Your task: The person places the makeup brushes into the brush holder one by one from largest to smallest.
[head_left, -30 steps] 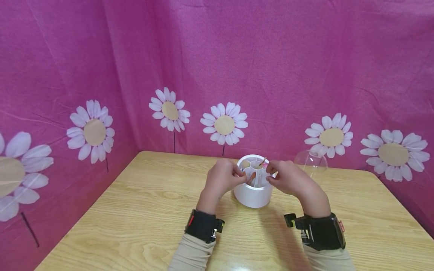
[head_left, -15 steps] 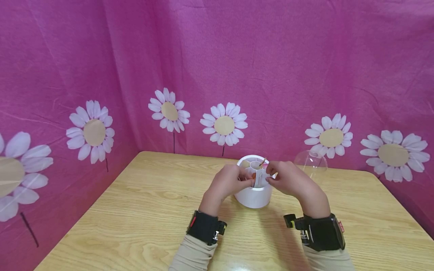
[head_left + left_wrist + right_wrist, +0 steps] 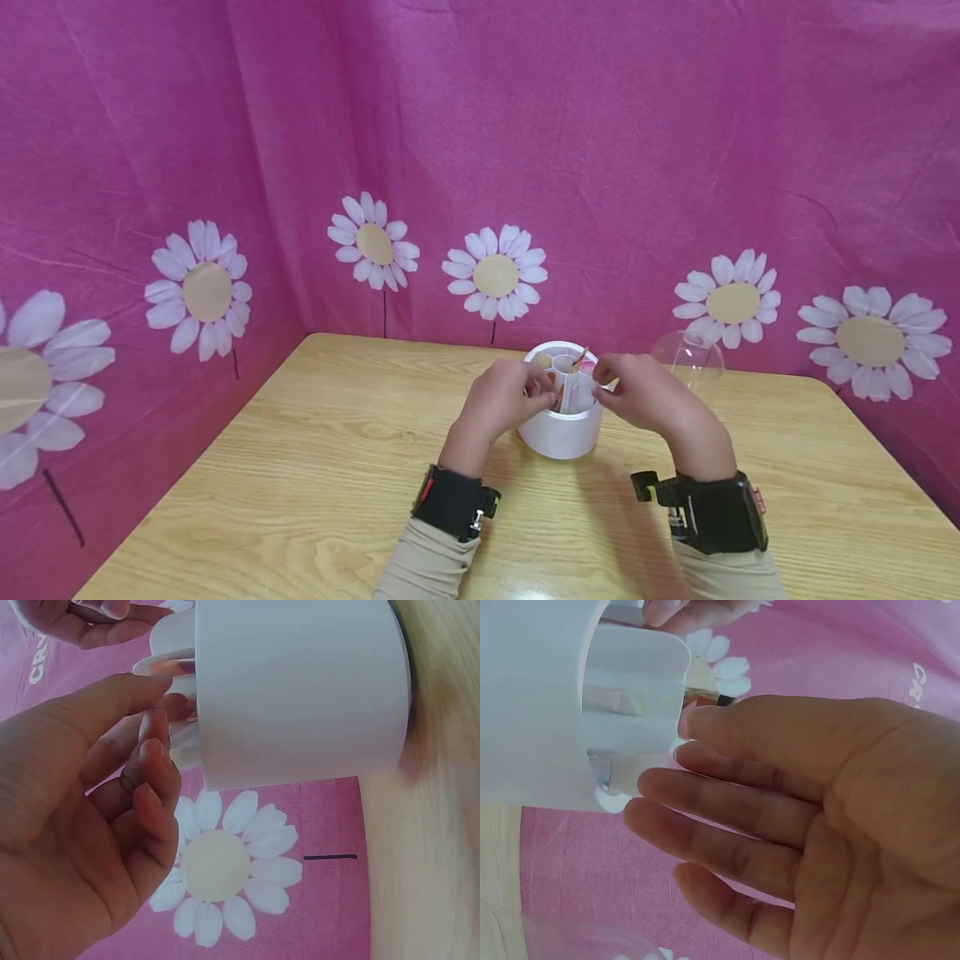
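A white round organizer (image 3: 561,437) with several inner compartments stands on the table. My left hand (image 3: 506,402) reaches over its left rim, thumb and forefinger down in the front left compartment. Right at those fingertips is a slim orange-brown stick (image 3: 560,397); I cannot tell whether they pinch it. On the other side my right hand (image 3: 647,400) is at the right rim. In the right wrist view its thumb is at the edge of a white divider (image 3: 660,656), its other fingers mostly straight. From the centre compartment a thin wooden stick with a dark tip (image 3: 581,357) sticks up.
A clear dome-shaped cover (image 3: 688,362) stands behind my right hand, near the back edge of the wooden table (image 3: 337,467). Pink cloth (image 3: 600,150) printed with white daisies hangs behind and to the left.
My left hand has moved right and into the compartment, where the leaning orange-brown stick now stands more upright. The right hand has shifted only slightly at the rim.
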`<state>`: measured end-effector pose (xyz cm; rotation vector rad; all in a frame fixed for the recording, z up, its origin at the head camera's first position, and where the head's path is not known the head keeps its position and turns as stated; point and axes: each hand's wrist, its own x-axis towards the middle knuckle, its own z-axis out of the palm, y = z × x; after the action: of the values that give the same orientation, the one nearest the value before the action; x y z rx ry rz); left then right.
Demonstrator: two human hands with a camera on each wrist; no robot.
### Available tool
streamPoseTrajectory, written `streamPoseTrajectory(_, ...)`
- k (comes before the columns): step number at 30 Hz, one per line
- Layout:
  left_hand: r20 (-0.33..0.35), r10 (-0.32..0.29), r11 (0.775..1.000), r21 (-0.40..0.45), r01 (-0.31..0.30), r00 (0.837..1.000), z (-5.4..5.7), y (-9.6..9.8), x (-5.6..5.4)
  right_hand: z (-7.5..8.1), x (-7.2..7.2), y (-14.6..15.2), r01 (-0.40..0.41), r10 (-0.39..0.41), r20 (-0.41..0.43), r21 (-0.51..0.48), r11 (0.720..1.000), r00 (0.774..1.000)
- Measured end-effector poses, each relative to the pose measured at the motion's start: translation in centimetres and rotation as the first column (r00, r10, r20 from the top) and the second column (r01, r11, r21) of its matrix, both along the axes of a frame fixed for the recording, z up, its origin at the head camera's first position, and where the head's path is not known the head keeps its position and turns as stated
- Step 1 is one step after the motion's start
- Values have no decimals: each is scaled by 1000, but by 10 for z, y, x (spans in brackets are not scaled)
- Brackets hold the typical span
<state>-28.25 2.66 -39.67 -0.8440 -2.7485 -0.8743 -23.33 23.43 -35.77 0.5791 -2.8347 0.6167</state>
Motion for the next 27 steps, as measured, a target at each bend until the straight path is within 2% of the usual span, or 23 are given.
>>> streamPoseTrajectory(5, -30, -4, 1000, 15, 4, 1000, 0, -1, 1, 1, 3, 5, 93, -93, 20, 12, 996, 995)
streamPoseTrajectory(8, -39, 6, 1000, 18, -5, 999, -1, 1, 1, 1, 4, 8, 120, -121, 25, 30, 992, 992)
streamPoseTrajectory(12, -64, 45, 999, 12, -44, 997, -4, 4, 0, -1, 3, 8, 109, -110, 23, 33, 994, 994)
streamPoseTrajectory(18, -76, 102, 995, 24, -100, 992, -5, 5, 1, -3, 1, 6, 41, -41, -3, 56, 998, 999)
streamPoseTrajectory(23, -90, 92, 996, 11, -91, 992, -2, 3, 0, -4, 0, 6, 17, -17, -1, 74, 997, 1000)
streamPoseTrajectory(27, -68, 56, 998, 37, -53, 996, -1, 2, 1, -6, -1, 5, 14, -14, -2, 71, 997, 1000)
